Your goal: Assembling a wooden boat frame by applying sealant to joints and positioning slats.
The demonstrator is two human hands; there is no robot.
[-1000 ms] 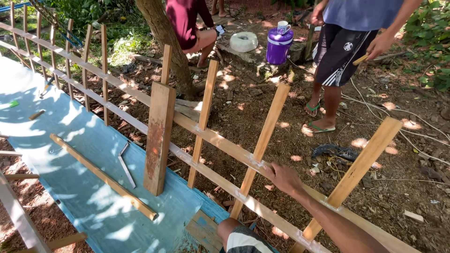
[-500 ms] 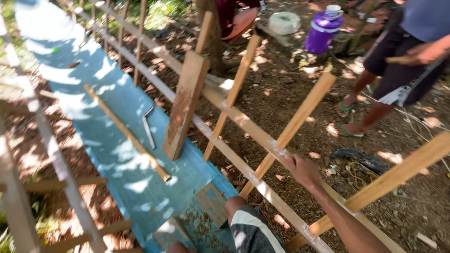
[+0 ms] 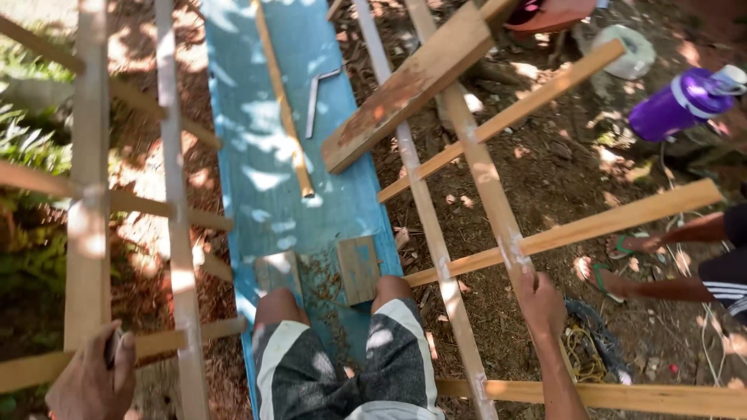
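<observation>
Currently right hand [image 3: 540, 302] is gripping the frame rail [image 3: 481, 175]; left hand [image 3: 92, 379], apparently pinching something small, is bracing the left slat [image 3: 87, 202]; keeping both steady matters.

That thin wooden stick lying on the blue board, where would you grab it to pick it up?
Grip the thin stick near its middle, coming from above. It lies flat along the blue board, so only its top and long sides are free; pinch across those. The bent metal tool lies beside it to the right but apart, so approach slightly from the left.

Rough bare wood slats [image 3: 498, 225]; matt blue painted plank [image 3: 264, 163]; glossy purple plastic bottle [image 3: 678, 103]; dull metal bracket [image 3: 316, 99].
</observation>
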